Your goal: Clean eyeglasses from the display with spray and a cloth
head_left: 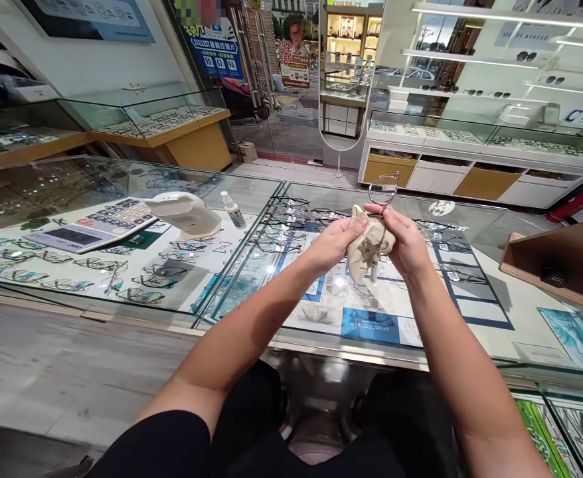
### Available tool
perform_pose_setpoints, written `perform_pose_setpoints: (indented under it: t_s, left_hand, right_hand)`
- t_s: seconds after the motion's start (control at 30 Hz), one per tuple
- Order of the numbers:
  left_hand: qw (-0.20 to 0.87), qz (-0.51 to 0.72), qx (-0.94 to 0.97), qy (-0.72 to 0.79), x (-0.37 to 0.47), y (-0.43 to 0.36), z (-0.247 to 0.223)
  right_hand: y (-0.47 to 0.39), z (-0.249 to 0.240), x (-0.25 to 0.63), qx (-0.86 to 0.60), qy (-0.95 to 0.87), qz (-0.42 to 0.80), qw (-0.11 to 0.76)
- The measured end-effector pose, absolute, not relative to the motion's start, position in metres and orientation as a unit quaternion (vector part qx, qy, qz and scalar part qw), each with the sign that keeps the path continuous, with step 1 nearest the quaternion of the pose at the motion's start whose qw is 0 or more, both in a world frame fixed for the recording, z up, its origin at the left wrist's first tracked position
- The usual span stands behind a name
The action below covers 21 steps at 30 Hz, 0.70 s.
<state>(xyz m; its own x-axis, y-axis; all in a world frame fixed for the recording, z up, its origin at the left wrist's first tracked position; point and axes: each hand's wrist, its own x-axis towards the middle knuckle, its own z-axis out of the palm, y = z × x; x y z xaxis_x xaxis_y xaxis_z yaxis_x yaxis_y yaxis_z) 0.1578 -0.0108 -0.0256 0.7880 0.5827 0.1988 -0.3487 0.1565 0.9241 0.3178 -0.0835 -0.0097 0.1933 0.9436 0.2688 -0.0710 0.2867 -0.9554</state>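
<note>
Above the glass counter, both hands meet around a pair of thin-rimmed eyeglasses (384, 192) and a cream cleaning cloth (364, 255). My left hand (340, 240) is closed on the cloth, its thumb pressing along the top edge. My right hand (405, 239) is closed on the eyeglasses, with one lens sticking up above the fingers and the other part lying against the cloth. The cloth hangs in folds between the hands and hides part of the frame. Under them, rows of eyeglass frames (284, 232) lie inside the counter.
To the left, a large-key calculator (85, 226), a white handheld device (186, 214) and a small spray bottle (232, 210) stand on the glass counter (242, 292). A wooden-looking stand (558, 265) is at the right. An oval mirror (344, 73) stands beyond the counter.
</note>
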Motion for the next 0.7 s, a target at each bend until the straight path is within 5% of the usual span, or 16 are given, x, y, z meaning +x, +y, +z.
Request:
perform_pose_setpoints:
  t_s: [0.7]
  left_hand:
    - [0.706, 0.43, 0.541, 0.154, 0.166, -0.023, -0.02]
  right_hand:
    - [-0.08, -0.016, 0.302, -0.436, -0.519, 0.376, 0.631]
